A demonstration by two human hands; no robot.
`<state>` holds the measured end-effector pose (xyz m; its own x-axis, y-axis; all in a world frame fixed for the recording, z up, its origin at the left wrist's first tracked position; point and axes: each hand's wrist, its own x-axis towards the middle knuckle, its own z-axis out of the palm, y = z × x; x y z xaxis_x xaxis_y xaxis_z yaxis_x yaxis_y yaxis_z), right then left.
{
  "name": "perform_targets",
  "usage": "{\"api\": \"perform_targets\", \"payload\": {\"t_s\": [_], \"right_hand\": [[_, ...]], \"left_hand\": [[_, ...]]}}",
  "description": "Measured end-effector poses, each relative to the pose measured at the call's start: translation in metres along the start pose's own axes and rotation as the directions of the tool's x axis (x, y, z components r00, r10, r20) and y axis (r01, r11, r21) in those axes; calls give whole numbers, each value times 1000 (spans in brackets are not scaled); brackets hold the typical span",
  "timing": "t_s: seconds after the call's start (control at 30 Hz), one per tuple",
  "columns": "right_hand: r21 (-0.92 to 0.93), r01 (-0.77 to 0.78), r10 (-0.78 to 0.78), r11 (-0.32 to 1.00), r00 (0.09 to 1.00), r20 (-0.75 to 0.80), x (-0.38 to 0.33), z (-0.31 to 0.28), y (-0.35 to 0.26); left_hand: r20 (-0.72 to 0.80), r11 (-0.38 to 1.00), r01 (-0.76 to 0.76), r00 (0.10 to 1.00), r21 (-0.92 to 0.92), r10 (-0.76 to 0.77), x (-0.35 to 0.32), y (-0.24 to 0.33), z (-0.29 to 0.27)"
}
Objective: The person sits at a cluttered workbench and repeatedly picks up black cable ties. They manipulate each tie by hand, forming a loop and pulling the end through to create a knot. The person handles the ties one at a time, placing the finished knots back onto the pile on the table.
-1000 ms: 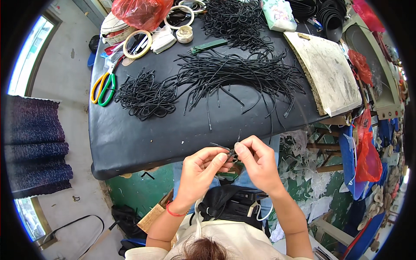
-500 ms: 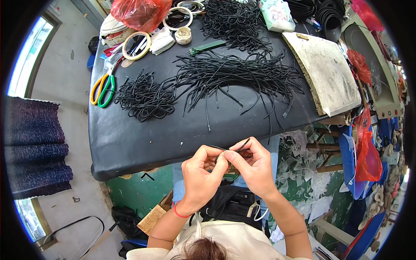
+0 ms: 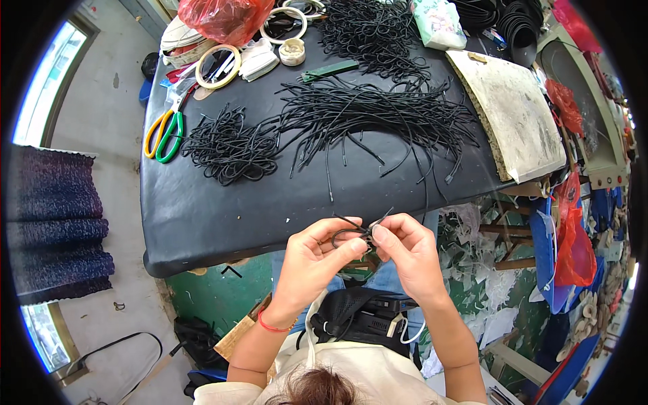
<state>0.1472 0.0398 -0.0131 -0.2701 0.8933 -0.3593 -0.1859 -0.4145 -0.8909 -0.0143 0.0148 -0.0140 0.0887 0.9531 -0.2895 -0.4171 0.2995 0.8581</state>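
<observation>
Between my two hands, just off the table's near edge, is a thin black cord point(image 3: 346, 231) bent into a loop, its ends poking up. My left hand point(image 3: 316, 255) pinches one side of it with thumb and fingers. Closed on the cord's other side is my right hand point(image 3: 407, 252), where the strands cross; whether there is a knot I cannot tell. Beyond my hands a wide bundle of black cords point(image 3: 378, 118) lies across the table, some ends trailing toward me. A smaller tangled heap of black cord point(image 3: 231, 146) rests to its left.
Scissors point(image 3: 163, 135) with yellow and green handles lie at the table's left. Tape rings point(image 3: 218, 67), a small round tub point(image 3: 291, 52), a green bar point(image 3: 330, 71) and a red plastic bag point(image 3: 226, 20) are at the back. A worn pale board point(image 3: 509, 111) covers the right side.
My hands have drawn slightly apart, and the cord between them now shows an open loop at the left hand. The view has shifted a little, so the table sits slightly farther right.
</observation>
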Motion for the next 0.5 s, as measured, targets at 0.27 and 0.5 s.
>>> {"api": "perform_targets", "payload": {"t_s": [0.27, 0.5], "right_hand": [[51, 57, -62, 997, 993, 101, -3, 3, 1], [-8, 86, -85, 996, 993, 83, -4, 7, -1]], "left_hand": [[-89, 997, -52, 995, -66, 46, -4, -7, 8], [-127, 996, -78, 989, -42, 72, -3, -10, 12]]}}
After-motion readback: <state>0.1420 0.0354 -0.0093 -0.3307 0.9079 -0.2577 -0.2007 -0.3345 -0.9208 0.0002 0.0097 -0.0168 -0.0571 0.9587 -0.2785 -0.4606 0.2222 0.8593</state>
